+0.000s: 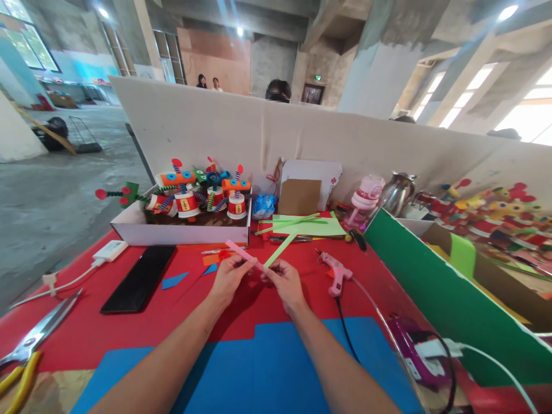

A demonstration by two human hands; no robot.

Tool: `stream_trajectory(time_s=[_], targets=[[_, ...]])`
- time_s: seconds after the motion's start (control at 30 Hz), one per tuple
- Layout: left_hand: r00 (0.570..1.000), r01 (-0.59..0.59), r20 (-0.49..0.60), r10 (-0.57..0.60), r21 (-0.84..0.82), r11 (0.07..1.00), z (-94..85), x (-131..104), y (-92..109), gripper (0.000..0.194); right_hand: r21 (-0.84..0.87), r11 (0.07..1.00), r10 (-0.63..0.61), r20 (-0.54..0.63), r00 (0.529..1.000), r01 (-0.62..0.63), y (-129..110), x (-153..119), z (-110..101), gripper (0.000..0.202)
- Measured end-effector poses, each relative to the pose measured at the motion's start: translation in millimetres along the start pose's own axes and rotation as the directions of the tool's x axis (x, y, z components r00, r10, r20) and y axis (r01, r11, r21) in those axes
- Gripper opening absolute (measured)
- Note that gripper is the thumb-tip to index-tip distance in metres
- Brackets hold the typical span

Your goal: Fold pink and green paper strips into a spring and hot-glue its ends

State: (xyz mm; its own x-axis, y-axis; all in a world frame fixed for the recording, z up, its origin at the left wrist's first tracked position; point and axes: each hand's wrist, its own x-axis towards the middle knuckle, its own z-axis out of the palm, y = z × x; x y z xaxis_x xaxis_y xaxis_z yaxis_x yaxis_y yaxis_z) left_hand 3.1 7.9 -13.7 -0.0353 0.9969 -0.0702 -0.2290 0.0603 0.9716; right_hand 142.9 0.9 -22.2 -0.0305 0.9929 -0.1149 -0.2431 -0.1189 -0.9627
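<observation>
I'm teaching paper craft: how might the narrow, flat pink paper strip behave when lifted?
The pink strip is probably light, being so narrow. It seems fairly stiff over short spans: its end juts straight past the left hand.

Green sign: small and lit, at the back of the hall; its symbol is too small to read.
Cups: red bands with yellow marks, perhaps characters; none can be made out.
White panel: a red logo-like mark near its right edge; wording illegible.
White adapter: faint grey marks on top; illegible.
Purple block: pale label on its side; print too blurred to read.
Readable text: none.
</observation>
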Motion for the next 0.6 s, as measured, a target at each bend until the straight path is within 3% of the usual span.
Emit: stream_trajectory(time_s=[0.13, 0.33, 0.6], targets=[[0.999, -0.047, -0.010, 0.046, -0.053, 0.998, -1.1, 0.7, 2.6, 0.031, 0.056, 0.998, 0.017, -0.039, 0.999, -0.015, 0.1, 0.4, 0.8, 0.035], [0.984, 0.051, 0.170, -0.055, 0.029, 0.998, 5.0, -2.1, 4.1, 0.035, 0.193, 0.981, 0.011, -0.009, 1.000, -0.009, -0.1, -0.3, 5.7, 0.035], [0.992, 0.018, 0.123, -0.035, 0.131, 0.991, 2.2, -2.2, 2.3, 0.034, 0.132, 0.990, 0.054, 0.037, 0.998, -0.059, -0.5, -1.3, 4.8, 0.034]])
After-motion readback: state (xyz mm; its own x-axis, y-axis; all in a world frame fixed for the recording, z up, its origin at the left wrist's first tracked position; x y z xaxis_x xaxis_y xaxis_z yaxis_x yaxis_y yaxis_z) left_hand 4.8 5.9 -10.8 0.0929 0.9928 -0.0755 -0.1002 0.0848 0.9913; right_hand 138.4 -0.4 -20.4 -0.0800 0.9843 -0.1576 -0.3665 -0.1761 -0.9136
